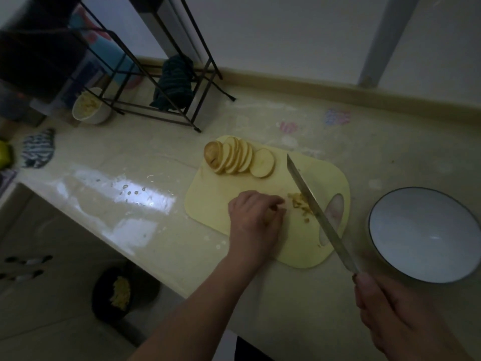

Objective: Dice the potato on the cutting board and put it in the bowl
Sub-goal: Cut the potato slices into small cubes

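A pale yellow cutting board [208, 201] lies on the counter. At its far end a row of round potato slices [239, 158] leans together. My left hand [253, 212] sits on the board with fingers curled down over a piece of potato, mostly hidden beneath them. Just right of it lies a small heap of diced potato [299, 201]. My right hand [395, 311] grips the handle of a long knife [312, 204], whose blade slants over the dice. An empty white bowl [390, 246] with a dark rim stands to the right of the board.
A black wire rack [166, 82] with a dark cloth [174, 84] stands at the back. A white bowl with potato pieces [87, 106] sits by it at far left. The counter edge runs at my left; a dark bin [117, 293] stands on the floor below.
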`<state>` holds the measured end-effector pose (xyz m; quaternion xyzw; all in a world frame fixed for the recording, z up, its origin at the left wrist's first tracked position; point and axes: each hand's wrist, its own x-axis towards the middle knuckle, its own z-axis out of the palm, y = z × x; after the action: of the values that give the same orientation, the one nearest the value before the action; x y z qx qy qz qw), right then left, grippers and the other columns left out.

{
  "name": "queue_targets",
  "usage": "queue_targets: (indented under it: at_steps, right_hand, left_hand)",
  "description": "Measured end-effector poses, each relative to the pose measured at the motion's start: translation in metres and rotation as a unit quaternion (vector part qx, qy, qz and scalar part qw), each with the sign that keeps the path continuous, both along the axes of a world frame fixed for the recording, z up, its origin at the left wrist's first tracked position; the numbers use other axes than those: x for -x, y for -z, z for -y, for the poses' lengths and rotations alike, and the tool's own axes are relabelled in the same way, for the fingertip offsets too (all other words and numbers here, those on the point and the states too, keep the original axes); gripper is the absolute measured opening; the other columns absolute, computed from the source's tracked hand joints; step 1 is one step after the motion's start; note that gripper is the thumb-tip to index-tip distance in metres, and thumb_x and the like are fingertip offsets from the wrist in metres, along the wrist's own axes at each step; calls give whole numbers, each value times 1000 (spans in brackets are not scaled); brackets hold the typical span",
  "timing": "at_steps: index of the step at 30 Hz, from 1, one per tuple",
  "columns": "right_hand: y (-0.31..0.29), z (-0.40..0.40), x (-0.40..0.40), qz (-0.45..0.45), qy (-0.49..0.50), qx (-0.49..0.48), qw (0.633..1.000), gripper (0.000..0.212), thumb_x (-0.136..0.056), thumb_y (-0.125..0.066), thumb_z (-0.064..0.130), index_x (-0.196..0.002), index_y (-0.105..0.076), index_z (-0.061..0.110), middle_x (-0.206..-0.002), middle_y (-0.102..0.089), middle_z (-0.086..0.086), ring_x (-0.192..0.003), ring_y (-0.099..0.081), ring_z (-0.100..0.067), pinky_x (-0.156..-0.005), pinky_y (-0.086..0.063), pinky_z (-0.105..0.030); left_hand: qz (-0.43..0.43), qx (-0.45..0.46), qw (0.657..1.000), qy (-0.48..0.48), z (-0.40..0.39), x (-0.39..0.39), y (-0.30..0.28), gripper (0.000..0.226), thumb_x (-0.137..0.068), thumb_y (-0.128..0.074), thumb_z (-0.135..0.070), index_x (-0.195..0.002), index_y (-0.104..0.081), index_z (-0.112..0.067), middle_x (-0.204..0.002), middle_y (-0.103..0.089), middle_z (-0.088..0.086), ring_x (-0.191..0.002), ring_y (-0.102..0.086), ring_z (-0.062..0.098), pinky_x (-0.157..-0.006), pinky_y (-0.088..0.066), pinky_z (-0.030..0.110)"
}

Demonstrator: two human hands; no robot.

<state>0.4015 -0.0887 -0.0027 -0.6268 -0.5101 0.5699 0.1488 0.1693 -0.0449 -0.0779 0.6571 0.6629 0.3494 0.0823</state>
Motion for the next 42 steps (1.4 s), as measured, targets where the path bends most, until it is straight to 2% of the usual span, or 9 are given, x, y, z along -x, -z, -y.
queue_targets:
  at_steps: [4,8,13,18,25,30,32,35,42]
  right_hand:
    - [2,2,5,7,-22,-2,1000,77,-62,-30,93,-71,-51,19,-51,-46,-2,-44,-43,-8,-54,-36,-31]
    - [0,1,14,18,-38,-9,999,52,-77,-33,73,-71,-54,26,-51,-51,-2,-44,-46,-7,-54,-38,-32]
    - [5,0,19,22,-47,15,999,63,-67,-31,71,-66,-50,11,-50,-50,-3,-43,-44,-7,-54,-36,-32]
    - [12,-1,17,-5,-47,54,997,57,-70,-33,70,-61,-50,16,-43,-45,3,-39,-39,-5,-52,-32,-27]
    - [12,-5,10,5,-35,47,998,66,-72,-25,84,-68,-56,26,-43,-45,2,-37,-39,-5,-52,-29,-26]
    - [3,-4,19,44,-94,5,995,64,-81,-32,73,-61,-51,14,-58,-58,1,-52,-53,-8,-58,-43,-35]
    - [-3,-5,24,56,-105,3,993,61,-76,-29,74,-64,-55,21,-71,-63,17,-67,-57,-2,-61,-44,-28]
    - [-9,-5,28,67,-121,-17,990,75,-48,0,100,-78,-51,53,-81,-59,33,-77,-56,6,-59,-41,-20]
    - [-3,-1,24,92,-138,-45,985,80,-42,6,101,-81,-48,56,-75,-60,30,-75,-57,4,-58,-42,-19]
  left_hand:
    - [-8,-17,999,-47,10,27,-3,24,-88,-67,-31,-72,-62,-14,-72,-60,-4,-76,-54,17,-73,-44,42]
    - [-31,4,997,71,17,34,-1,23,-88,-70,-29,-85,-69,-7,-99,-65,5,-92,-60,23,-81,-46,42]
    - [-16,21,995,94,20,26,8,26,-85,-77,-25,-101,-68,-7,-115,-64,7,-104,-61,26,-87,-49,45]
    - [-30,36,997,68,18,26,14,29,-85,-75,-24,-108,-71,-7,-118,-64,9,-106,-61,26,-87,-51,47]
    - [-21,22,996,86,17,23,11,24,-84,-77,-18,-102,-72,-2,-111,-63,11,-101,-60,25,-86,-52,38]
    - [-69,-5,993,93,18,23,7,16,-85,-78,-17,-94,-73,-5,-107,-67,9,-96,-60,29,-86,-49,40]
    - [-72,-16,991,114,17,22,6,12,-88,-74,-13,-93,-74,-2,-105,-69,12,-94,-60,31,-85,-49,41]
    - [-65,-14,988,138,17,20,8,12,-88,-71,-6,-97,-74,2,-104,-69,15,-91,-62,34,-84,-49,41]
    - [-50,9,990,135,19,21,13,14,-87,-73,-3,-99,-74,3,-105,-69,15,-97,-64,36,-89,-50,36]
